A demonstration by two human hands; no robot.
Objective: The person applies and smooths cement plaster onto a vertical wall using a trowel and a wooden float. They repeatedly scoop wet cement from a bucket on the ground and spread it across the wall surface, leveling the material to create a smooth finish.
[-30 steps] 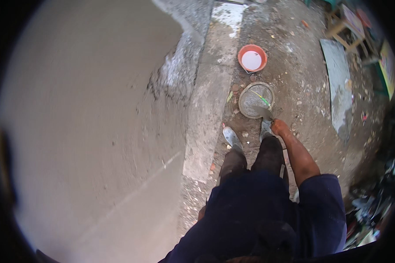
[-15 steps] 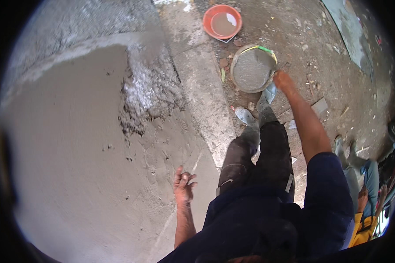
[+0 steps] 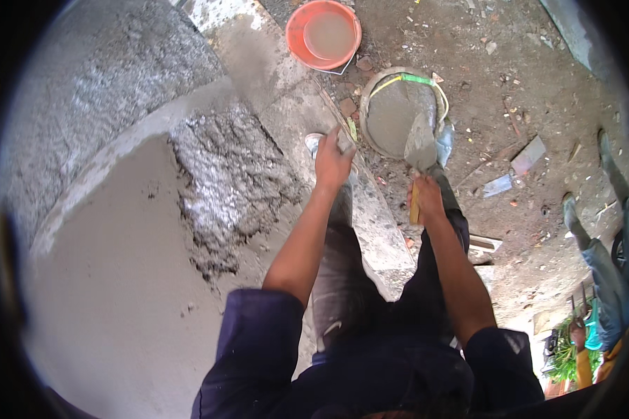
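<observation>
My right hand (image 3: 428,193) is closed around the wooden handle of a trowel (image 3: 419,140), whose mortar-coated blade reaches over a round grey bucket (image 3: 386,115) of wet mortar with a yellow and green handle. My left hand (image 3: 334,159) is open, fingers apart and slightly bent, above the concrete strip (image 3: 283,105) to the left of that bucket. Below and left of it are a rough, wet patch of mortar (image 3: 223,181) and a broad smoothed grey surface (image 3: 112,293).
An orange bucket (image 3: 328,33) of murky liquid stands beyond the mortar bucket. Dirt ground (image 3: 510,84) carries rubble and small board pieces (image 3: 528,153). At the right edge are another person's legs (image 3: 601,272) and hand (image 3: 578,335). A grey sheet (image 3: 569,31) lies at upper right.
My left hand has risen from low over the smooth surface to beside the mortar bucket. The trowel now points forward into the bucket. The view has shifted, showing more of the other person.
</observation>
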